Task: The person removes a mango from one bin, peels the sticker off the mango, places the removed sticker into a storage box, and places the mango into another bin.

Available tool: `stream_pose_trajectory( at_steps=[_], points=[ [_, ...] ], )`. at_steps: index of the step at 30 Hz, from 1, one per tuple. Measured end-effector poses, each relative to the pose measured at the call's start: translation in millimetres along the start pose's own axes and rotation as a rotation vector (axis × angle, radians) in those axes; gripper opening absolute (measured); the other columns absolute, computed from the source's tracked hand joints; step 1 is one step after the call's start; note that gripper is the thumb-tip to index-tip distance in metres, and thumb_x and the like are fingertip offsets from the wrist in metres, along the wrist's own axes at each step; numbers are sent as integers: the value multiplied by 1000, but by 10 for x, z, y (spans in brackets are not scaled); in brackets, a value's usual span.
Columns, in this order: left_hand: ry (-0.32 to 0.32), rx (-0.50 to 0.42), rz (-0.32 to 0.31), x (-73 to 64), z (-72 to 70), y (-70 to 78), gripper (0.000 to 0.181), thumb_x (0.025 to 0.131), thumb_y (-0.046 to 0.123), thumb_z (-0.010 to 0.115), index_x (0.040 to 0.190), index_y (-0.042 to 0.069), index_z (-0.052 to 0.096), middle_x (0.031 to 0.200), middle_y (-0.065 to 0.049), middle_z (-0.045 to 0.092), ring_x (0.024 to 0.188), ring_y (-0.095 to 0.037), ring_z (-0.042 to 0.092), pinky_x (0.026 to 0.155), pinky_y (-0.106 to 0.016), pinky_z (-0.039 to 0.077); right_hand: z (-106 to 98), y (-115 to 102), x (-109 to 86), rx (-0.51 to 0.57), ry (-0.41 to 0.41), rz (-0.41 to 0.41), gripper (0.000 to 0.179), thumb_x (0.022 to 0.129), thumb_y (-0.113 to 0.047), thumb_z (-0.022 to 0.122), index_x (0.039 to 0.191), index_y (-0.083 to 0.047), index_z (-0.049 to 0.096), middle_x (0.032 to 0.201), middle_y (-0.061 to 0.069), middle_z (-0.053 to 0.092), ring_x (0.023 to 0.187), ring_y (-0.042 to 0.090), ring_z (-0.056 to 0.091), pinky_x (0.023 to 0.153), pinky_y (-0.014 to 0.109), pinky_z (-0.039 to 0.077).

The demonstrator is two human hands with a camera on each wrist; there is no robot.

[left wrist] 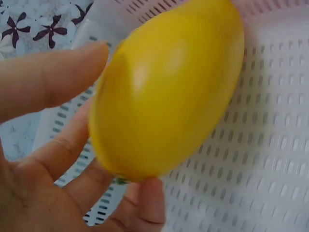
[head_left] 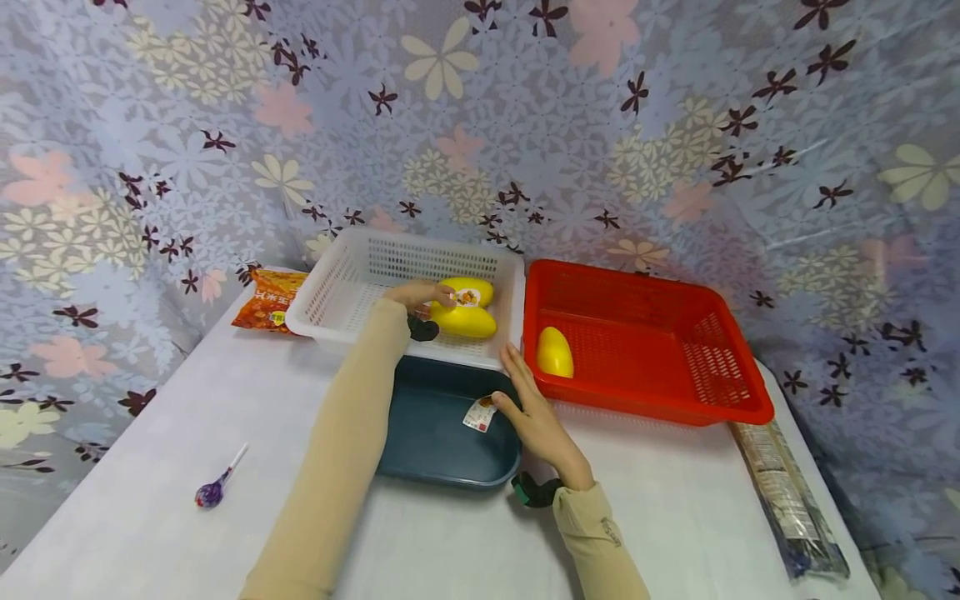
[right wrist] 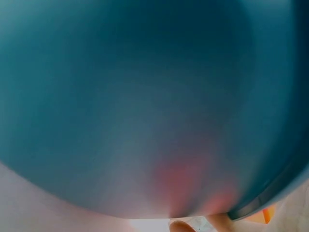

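Observation:
Inside the white basket (head_left: 318,321), two smooth yellow oval fruits like small melons lie side by side, the rear fruit (head_left: 480,287) bearing a round sticker. My left hand (head_left: 415,294) reaches in from the left and holds one yellow melon (left wrist: 169,92), thumb and fingers around its end. A bit of green shows at that end in the left wrist view. On the right side of the dark teal basin (head_left: 442,467), my right hand (head_left: 543,429) holds the rim, thumb over the inside and fingers stretched toward the white basket's corner. The basin's wall (right wrist: 120,96) fills the right wrist view.
A red basket (head_left: 637,400) with another yellow melon (head_left: 555,352) stands at right. A white label (head_left: 480,414) is in the basin. An orange snack bag (head_left: 273,298) lies behind left, a lollipop (head_left: 213,492) front left, and a long clear packet (head_left: 787,500) far right.

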State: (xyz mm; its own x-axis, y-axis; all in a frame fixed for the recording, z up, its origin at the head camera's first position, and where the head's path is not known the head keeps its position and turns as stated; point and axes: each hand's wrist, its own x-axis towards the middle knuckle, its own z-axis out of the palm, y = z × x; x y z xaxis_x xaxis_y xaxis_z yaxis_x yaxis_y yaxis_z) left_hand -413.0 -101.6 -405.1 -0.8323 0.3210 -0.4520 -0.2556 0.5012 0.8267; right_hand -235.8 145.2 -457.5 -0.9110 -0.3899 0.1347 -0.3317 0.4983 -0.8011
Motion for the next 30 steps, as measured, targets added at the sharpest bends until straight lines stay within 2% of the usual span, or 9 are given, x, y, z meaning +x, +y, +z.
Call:
stream_pose_trajectory(
  at_steps=[4, 7, 11, 14, 18, 20, 22, 25, 30],
  points=[
    [62, -47, -2, 9, 46, 26, 59, 90, 25, 63, 147, 20, 44, 155, -7, 36, 128, -30, 41, 91, -35, 46, -3, 1, 5, -5, 1, 2, 67, 99, -29, 52, 156, -33, 15, 165, -7, 4, 152, 30, 11, 112, 69, 16],
    [71, -83, 6, 8, 91, 57, 60, 90, 25, 64, 147, 22, 44, 154, -7, 37, 131, -31, 42, 95, -37, 48, -4, 7, 7, -8, -2, -2, 68, 99, -30, 51, 156, -33, 15, 165, -6, 4, 152, 30, 10, 112, 69, 16],
    [18, -50, 35, 16, 142, 87, 59, 90, 25, 63, 146, 20, 44, 152, -9, 39, 131, -32, 44, 106, -46, 44, -1, 11, 9, -5, 2, -2, 68, 99, -29, 52, 156, -33, 15, 165, -6, 4, 152, 30, 10, 112, 69, 16],
    [-42, 30, 49, 22, 158, 89, 59, 90, 26, 62, 146, 19, 45, 151, -10, 38, 127, -30, 43, 107, -48, 40, 5, 17, 12, -5, 3, -3, 68, 99, -29, 52, 156, -33, 15, 165, -6, 4, 152, 30, 9, 112, 69, 16],
    [-141, 151, 64, 18, 166, 87, 60, 92, 28, 58, 148, 18, 40, 157, -9, 30, 136, -30, 36, 113, -48, 34, 10, 18, 9, -2, 4, -13, 68, 99, -33, 51, 156, -30, 15, 165, -5, 4, 152, 30, 9, 112, 69, 16],
    [-169, 174, 70, 11, 181, 90, 59, 93, 28, 57, 149, 16, 40, 158, -9, 30, 140, -31, 33, 116, -48, 30, 8, 15, 9, 0, 5, -21, 68, 99, -34, 51, 157, -26, 16, 165, -4, 5, 152, 31, 9, 112, 69, 16],
    [-171, 177, 76, -1, 193, 95, 57, 94, 27, 57, 147, 14, 42, 156, -9, 33, 140, -30, 34, 116, -48, 30, 8, 10, 9, 2, 5, -22, 68, 99, -34, 51, 156, -27, 16, 165, -4, 5, 152, 30, 9, 112, 69, 16],
    [-140, 130, 75, -3, 196, 86, 53, 92, 26, 59, 142, 12, 47, 147, -10, 42, 127, -26, 44, 109, -43, 38, 9, 6, 12, -2, 3, -17, 68, 99, -36, 51, 156, -29, 16, 165, -5, 5, 152, 29, 10, 112, 69, 17],
    [-119, 44, 102, 21, 154, 58, 50, 92, 27, 60, 138, 12, 49, 137, -11, 49, 101, -19, 55, 87, -32, 53, -3, -9, 4, 3, 5, -7, 67, 98, -34, 52, 156, -32, 16, 165, -6, 5, 152, 29, 9, 112, 69, 17]
  ],
)
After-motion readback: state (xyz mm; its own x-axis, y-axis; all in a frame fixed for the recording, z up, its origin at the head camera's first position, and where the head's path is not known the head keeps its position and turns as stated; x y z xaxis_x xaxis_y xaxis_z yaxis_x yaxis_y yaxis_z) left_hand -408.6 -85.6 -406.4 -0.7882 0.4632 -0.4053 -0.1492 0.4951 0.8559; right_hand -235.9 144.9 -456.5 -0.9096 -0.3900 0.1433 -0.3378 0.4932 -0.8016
